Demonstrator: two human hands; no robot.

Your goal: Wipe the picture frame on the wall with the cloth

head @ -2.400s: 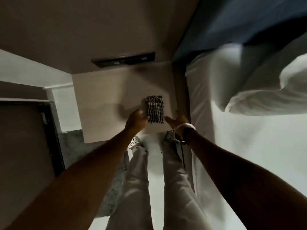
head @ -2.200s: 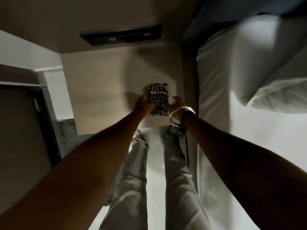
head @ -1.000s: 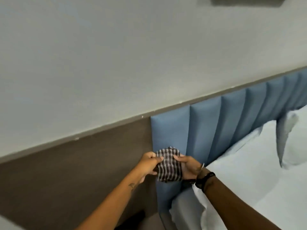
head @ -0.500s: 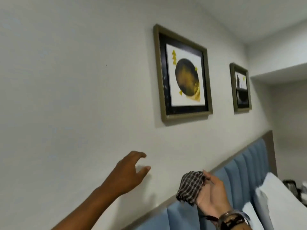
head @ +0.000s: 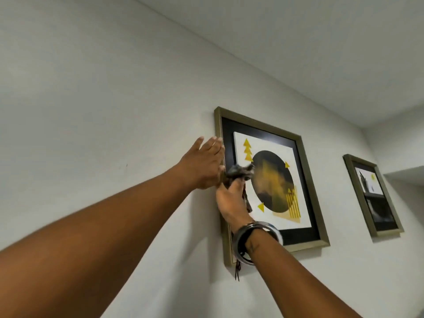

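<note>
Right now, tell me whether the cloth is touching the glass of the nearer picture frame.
Cannot tell. In the head view the cloth, bunched in the right hand, overlaps the picture frame, but the straight-on overlap and motion blur hide any contact or gap.

The rectangular olive-gold picture frame [head: 311, 187] borders a black mat and a white print with a dark circle, yellow triangles and yellow stripes. The bunched dark grey cloth [head: 238, 172] looks blurred. The plain wall [head: 103, 99] is pale grey-white. A silver metal bangle [head: 257, 235] gleams.
</note>
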